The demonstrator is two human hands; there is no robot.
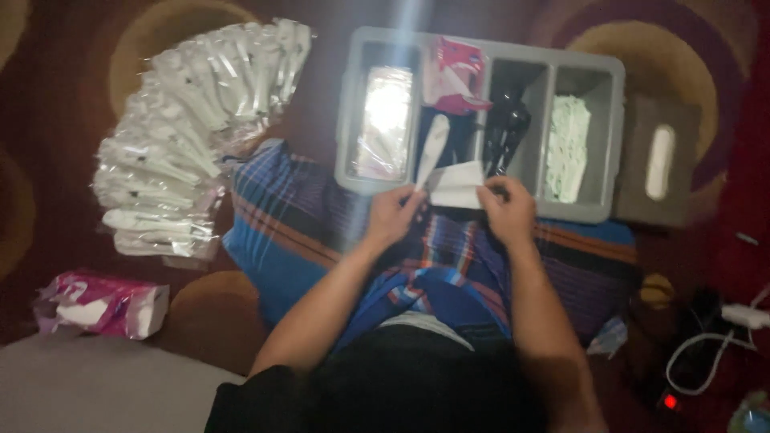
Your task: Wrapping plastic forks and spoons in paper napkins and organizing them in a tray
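Both forearms reach over a striped cloth (297, 232) on the lap. Left hand (391, 216) pinches a white plastic spoon (433, 147); right hand (507, 210) fingers grip a white napkin (457, 186), just before the grey divided tray (613, 120). Wrapped spoon packets (192, 120) lie left.

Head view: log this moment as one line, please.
left hand: holds white plastic spoon | right hand: pinches white napkin | behind: grey divided tray | pile of wrapped spoons

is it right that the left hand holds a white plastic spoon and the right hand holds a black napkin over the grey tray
Not quite: the napkin in the right hand is white, not black, as the head view shows. The left hand does hold a white plastic spoon over the grey tray.
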